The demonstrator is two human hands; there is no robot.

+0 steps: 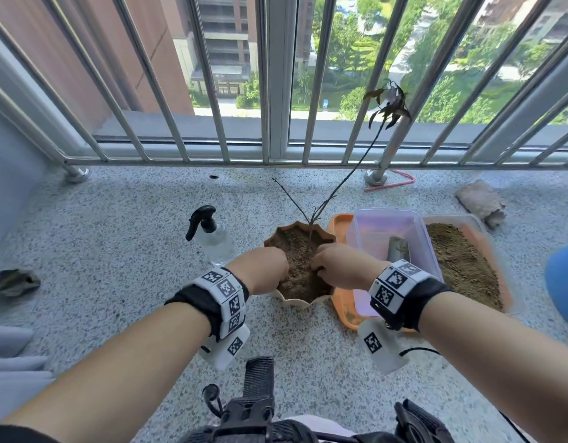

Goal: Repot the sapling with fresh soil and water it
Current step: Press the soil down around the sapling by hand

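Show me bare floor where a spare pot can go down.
Free: the floor left of the spray bottle, and the strip between the pot and the railing. Crowded: right of the pot, where the orange tray, clear box and loose soil sit packed.

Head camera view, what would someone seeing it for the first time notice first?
Two hands, left hand and right hand, press into the soil of a scalloped pot at centre, either side of a thin sapling leaning toward the railing. A spray bottle stands left of the pot; a clear tub and loose soil sit on its right.
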